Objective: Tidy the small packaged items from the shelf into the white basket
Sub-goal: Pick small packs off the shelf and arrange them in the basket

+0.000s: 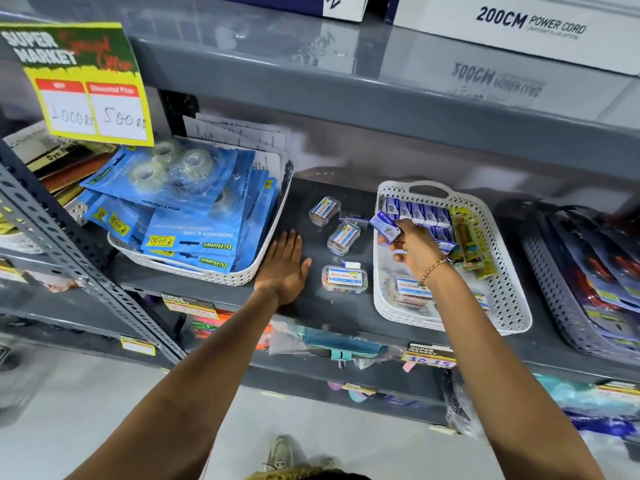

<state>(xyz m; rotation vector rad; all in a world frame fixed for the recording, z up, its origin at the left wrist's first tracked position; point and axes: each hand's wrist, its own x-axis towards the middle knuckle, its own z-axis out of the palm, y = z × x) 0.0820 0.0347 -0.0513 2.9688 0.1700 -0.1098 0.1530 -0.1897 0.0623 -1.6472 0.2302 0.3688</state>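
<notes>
A white perforated basket (509,299) sits on the dark shelf, right of centre, holding rows of small blue-and-white boxes (420,211), a green-yellow pack (471,237) and a clear labelled box (410,289). My right hand (414,249) hovers over the basket's left side, shut on a small blue-and-white box (386,226). Three clear plastic labelled boxes lie loose on the shelf: one at the back (323,211), one in the middle (344,237), one near the front (344,278). My left hand (285,268) rests flat and open on the shelf, left of them.
A second white basket (270,251) of blue tape-dispenser packs stands at the left, touching my left hand. A grey basket (554,299) of carded items sits at the right. A yellow price sign (83,84) hangs upper left. The shelf above carries white cartons.
</notes>
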